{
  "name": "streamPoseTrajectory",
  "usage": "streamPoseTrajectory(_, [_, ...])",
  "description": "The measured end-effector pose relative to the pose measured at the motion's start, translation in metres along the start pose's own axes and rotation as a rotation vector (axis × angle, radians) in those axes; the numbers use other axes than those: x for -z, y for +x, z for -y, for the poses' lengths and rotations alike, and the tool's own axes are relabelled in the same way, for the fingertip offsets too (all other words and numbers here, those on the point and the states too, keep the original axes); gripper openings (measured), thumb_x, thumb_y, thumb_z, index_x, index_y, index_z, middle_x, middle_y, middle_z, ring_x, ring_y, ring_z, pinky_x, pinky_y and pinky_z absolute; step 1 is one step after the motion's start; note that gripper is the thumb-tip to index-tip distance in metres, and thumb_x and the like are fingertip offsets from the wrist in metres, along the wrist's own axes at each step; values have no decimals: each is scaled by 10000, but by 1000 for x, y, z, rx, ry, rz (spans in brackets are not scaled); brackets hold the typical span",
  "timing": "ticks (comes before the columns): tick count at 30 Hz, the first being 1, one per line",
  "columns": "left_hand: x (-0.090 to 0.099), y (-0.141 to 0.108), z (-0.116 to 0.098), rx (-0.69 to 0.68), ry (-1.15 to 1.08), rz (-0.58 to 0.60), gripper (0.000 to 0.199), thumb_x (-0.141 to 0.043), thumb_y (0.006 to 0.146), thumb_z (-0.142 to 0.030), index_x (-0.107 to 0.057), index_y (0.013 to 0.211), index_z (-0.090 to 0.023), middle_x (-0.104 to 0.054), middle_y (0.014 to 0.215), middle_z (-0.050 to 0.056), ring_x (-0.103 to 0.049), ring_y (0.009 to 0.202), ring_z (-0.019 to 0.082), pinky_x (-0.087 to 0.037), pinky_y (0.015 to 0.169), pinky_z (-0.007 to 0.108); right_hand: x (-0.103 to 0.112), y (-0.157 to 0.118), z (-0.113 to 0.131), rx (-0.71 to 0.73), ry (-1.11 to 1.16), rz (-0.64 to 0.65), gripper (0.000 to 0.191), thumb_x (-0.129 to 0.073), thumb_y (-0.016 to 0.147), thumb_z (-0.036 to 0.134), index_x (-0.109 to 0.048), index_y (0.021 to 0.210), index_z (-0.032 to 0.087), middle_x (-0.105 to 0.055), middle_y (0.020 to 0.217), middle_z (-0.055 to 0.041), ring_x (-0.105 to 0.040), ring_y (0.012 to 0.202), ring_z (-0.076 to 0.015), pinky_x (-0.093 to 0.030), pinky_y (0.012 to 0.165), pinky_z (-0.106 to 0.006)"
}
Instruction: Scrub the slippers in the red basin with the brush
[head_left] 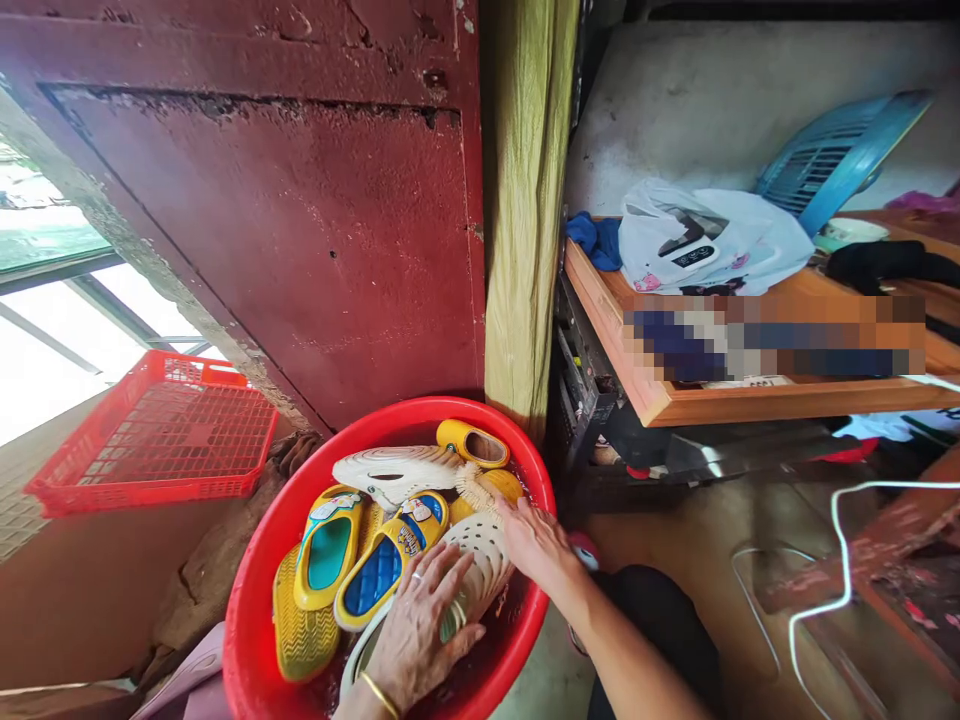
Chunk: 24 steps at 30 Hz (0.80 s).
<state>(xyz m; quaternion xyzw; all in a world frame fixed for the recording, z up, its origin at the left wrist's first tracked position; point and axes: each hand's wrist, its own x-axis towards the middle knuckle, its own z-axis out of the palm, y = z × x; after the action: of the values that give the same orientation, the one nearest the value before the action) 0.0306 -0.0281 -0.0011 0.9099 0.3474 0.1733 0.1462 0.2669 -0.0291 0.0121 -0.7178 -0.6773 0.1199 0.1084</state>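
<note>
A round red basin (538,590) holds water and several sandals and clogs. My left hand (424,625), with a ring and a bangle, lies on a pale clog (480,550) with holes, its thumb and fingers apart around the shoe. At the basin's right side, my right hand (532,535) has its fingers closed on a beige bristled brush (478,487), against the pale clog's far end. Left of my hands are a yellow slipper with a blue insole (373,577) and one with a teal insole (330,553). A cream swirled shoe (397,472) lies behind them.
A red plastic crate (187,425) stands at the left. Behind the basin are a maroon door (300,240) and a yellow-green curtain (525,220). On the right, a wooden table (787,402) carries a white plastic bag (712,240) and a blue fan (832,160).
</note>
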Motion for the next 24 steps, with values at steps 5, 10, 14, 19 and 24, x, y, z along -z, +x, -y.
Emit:
streamPoseTrajectory(5, [-8,0,18,10,-89,-4,426,-600,876,-359,-614,1281,-228,-688,1288,153,-649,1204,298,-510,1039,472,3,-1,-6,48,17,47,457,-457,912,154,-683,1283,296,-753,1101,-105,-700,1026,-283,-514,892,-386])
streamPoseTrajectory(10, [7,9,18,89,-180,92,400,-658,822,-414,-681,1180,-237,-719,1244,127,-668,1163,304,-508,1024,423,14,15,-9,37,119,-59,502,-449,955,204,-548,1446,241,-717,1217,-98,-702,1029,-226,-523,894,-316])
streamPoseTrajectory(14, [19,41,12,200,-225,312,398,-405,973,-438,-743,933,-231,-781,905,89,-733,852,241,-548,798,330,15,25,-10,45,191,-188,483,-458,970,204,-546,1444,184,-695,1281,-120,-674,1124,-207,-505,977,-290])
streamPoseTrajectory(19, [5,109,21,309,-50,310,380,-403,957,-309,-718,801,-165,-754,816,150,-734,886,307,-499,836,419,16,26,-15,77,243,-280,486,-480,974,212,-537,1457,206,-714,1263,-107,-669,1151,-203,-508,1010,-302])
streamPoseTrajectory(24, [-40,161,26,347,-20,297,545,-611,809,-279,-575,1324,-101,-651,1341,221,-591,1280,351,-427,1028,422,24,23,-23,79,264,-320,483,-482,978,210,-532,1459,196,-691,1303,-119,-658,1181,-212,-512,1015,-309])
